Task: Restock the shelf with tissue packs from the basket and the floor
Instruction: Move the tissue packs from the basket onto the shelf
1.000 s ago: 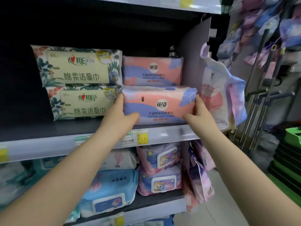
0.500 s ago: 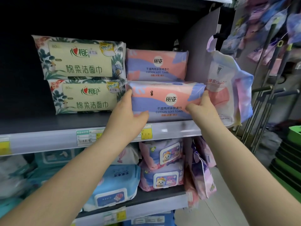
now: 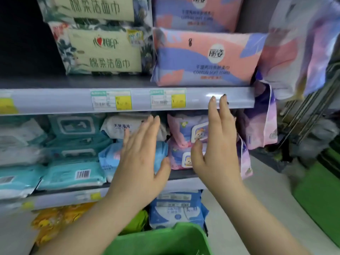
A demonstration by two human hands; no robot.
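Pink pack (image 3: 206, 57) sits shelved at 12 o'clock, both hands, left (image 3: 141, 155) and right (image 3: 217, 142), spread and empty below it; placing step judged done, next a reach to basket (image 3: 165, 240) at 6 o'clock.

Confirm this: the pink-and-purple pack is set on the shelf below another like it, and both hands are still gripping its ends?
Not quite. In the head view both hands, left and right, hang open below the shelf edge, holding nothing. The pink-and-purple pack does sit under its twin.
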